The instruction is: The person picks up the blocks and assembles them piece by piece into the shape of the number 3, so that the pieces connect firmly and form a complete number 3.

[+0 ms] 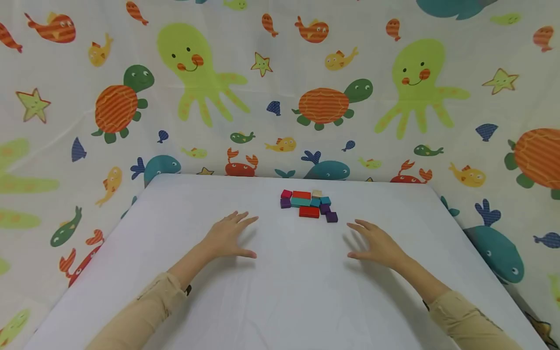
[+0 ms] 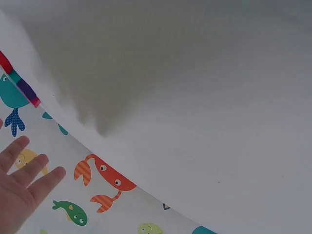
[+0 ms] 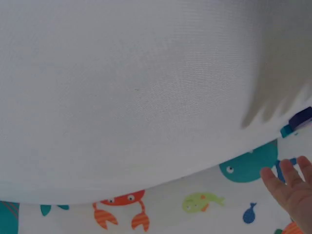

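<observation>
My left hand (image 1: 225,237) hovers over the white table with its fingers spread and thumb apart, holding nothing. Opposite it, my right hand (image 1: 375,245) is likewise spread and holds nothing. Beyond and between them lies a cluster of small coloured blocks: a long red block (image 1: 309,212) at the front, another red block (image 1: 302,195) at the back, a teal block (image 1: 300,202) between these, a purple block (image 1: 332,217) at the right front and a cream block (image 1: 317,193) at the back. Each wrist view catches fingertips and a few blocks at its edge.
A white cloth covers the table (image 1: 288,291). Behind it and along both sides hangs a curtain (image 1: 280,160) printed with sea animals. The blocks lie near the table's back edge. Beige sleeves (image 1: 140,311) cover both forearms.
</observation>
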A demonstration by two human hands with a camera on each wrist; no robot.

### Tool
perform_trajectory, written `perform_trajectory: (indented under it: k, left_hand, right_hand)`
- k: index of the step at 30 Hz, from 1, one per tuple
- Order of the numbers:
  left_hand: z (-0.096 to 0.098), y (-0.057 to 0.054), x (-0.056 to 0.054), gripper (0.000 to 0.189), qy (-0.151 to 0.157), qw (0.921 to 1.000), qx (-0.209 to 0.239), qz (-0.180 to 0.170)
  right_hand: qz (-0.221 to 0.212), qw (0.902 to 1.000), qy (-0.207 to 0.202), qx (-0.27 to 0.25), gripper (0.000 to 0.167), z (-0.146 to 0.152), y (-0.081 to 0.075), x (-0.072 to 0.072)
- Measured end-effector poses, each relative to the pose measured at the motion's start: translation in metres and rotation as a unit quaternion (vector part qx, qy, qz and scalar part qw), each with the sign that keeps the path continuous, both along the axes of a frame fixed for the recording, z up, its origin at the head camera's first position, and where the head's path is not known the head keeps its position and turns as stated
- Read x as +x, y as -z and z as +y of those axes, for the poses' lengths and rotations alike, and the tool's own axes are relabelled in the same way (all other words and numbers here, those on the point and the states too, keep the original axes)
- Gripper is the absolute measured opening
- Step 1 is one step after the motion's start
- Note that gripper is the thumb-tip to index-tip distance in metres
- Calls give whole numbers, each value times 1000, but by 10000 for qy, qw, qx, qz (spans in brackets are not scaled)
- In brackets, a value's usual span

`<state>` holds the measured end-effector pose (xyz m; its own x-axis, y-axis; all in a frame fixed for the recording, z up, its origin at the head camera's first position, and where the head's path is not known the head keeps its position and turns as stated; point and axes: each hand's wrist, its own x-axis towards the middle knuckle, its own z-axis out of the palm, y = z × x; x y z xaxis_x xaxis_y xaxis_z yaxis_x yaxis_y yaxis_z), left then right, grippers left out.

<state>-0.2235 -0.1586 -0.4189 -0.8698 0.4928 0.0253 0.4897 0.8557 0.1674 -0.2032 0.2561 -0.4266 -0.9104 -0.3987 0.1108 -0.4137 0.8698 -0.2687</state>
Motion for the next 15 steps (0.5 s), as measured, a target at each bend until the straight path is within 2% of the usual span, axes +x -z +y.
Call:
perform_trajectory:
  k: [7,12,15]
  left_hand:
    - [10,-8,0,90,-157,9995,164,-201]
    - [15,-13,-3,87,-290,9987,223,-366]
    - [17,-13,-6,82,-320,9983,141,-459]
  right_hand:
    - [-21,9998,-159,79,68,-3,-6,-5]
    - [-13,9993,-367,-100,57,-7,-7,-9]
    - [-51,9991,-359,-199,52,-10,-6,-11]
